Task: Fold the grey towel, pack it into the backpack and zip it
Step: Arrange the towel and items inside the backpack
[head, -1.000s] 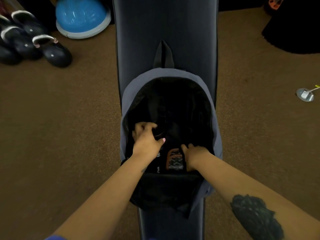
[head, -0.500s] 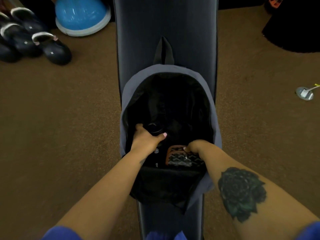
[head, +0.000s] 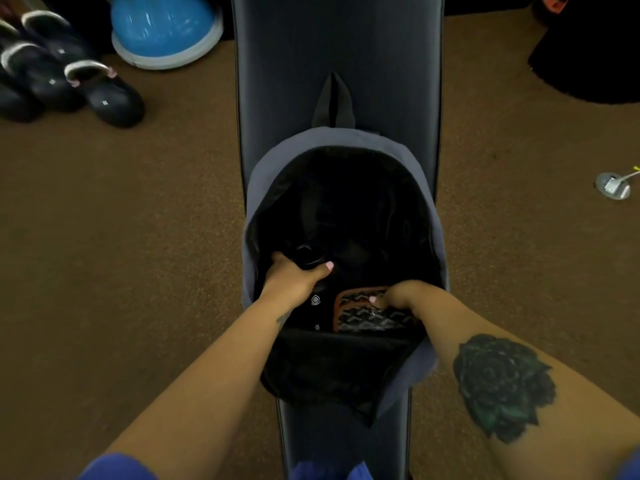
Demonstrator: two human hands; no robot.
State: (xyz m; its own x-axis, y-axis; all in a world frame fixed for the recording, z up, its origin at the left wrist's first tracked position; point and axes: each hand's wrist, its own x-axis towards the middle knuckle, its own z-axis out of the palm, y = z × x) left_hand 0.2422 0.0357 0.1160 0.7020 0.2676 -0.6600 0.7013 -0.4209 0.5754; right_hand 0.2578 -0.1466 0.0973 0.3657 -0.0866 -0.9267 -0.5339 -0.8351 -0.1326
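The grey backpack (head: 429,202) lies open on a long black padded bench (head: 336,46), its dark inside facing me. My left hand (head: 294,277) is inside the opening, closed on a black round-topped object (head: 306,254), seemingly a bottle. My right hand (head: 401,296) grips the top edge of a patterned pouch with a brown trim (head: 367,313) standing in the near part of the bag. No grey towel shows anywhere in view.
Brown carpet surrounds the bench. Several dark kettlebells (head: 104,95) and a blue half-ball trainer (head: 162,29) sit at the far left. A round metal floor outlet (head: 613,185) lies at the right, a black mass (head: 588,53) at far right.
My right hand has drawn the patterned pouch more upright in the bag. My left hand has shifted left and closed around the black object. The view has moved slightly closer.
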